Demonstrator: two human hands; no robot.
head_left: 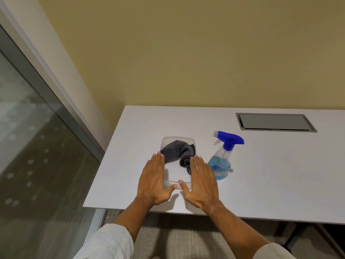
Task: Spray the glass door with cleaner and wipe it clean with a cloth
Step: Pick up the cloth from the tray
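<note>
A dark grey cloth lies bunched in a clear plastic container on the white table. Right of it stands a clear spray bottle with blue liquid and a blue trigger head. My left hand hovers flat over the container's left side, fingers stretched and apart. Over the right side, my right hand is spread the same way, palm down. Neither hand holds anything. The glass door fills the left of the view, with a grey metal frame.
A grey cable hatch is set into the table at the back right. A yellow wall rises behind the table. Grey carpet and dark table legs show below the front edge.
</note>
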